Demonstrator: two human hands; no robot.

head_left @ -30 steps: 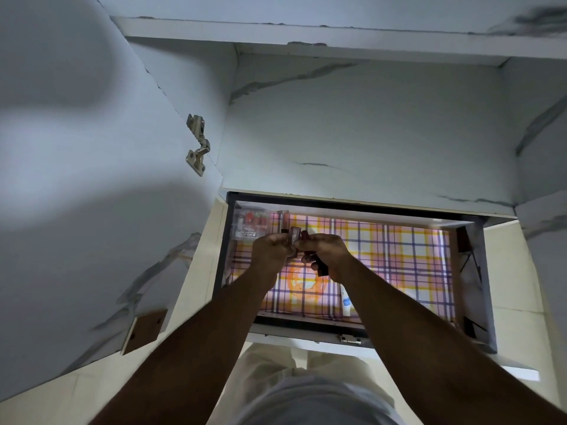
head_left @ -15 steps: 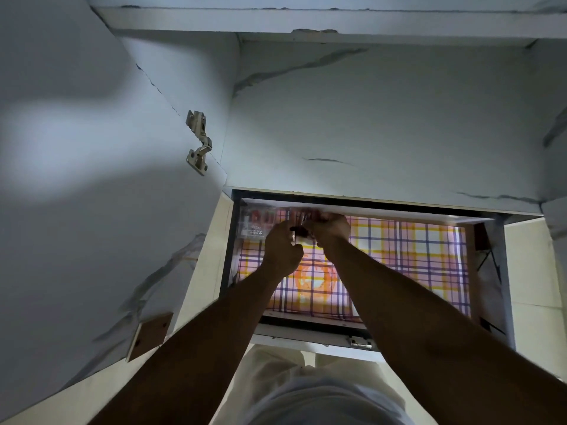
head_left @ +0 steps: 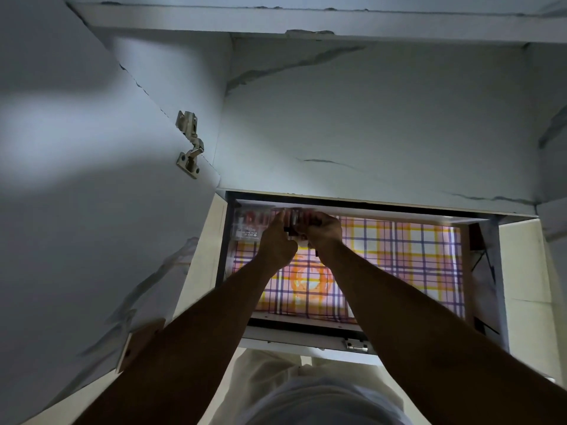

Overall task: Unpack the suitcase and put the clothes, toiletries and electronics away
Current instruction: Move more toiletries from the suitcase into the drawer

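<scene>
- Reaching into an open drawer (head_left: 481, 271) at about 5 o'clock in the head view, both bare forearms run up from the bottom edge and meet at the drawer's far left corner.
- The left hand (head_left: 276, 245) has its fingers stretched toward 12 o'clock against some small items (head_left: 293, 222); they are dark and blurred, so I cannot tell what they are, nor whether this hand is grasping or only touching them.
- The right hand (head_left: 325, 230), just at 3 o'clock of the left and touching it, has its fingers curled round the same small items, grasping them from the right.
- A clear packet (head_left: 248, 223) with red contents and a printed label lies in the drawer's far left corner, at 9 o'clock of the hands and right beside them.
- A plaid liner (head_left: 408, 250) in orange, yellow and purple covers the drawer floor, with an orange round motif at 6 o'clock of the hands.
- A metal hinge (head_left: 188, 144) sits on the open cabinet door (head_left: 76, 210) at 10 o'clock.
- White marbled panels (head_left: 368, 118) fill the 12 o'clock half.
</scene>
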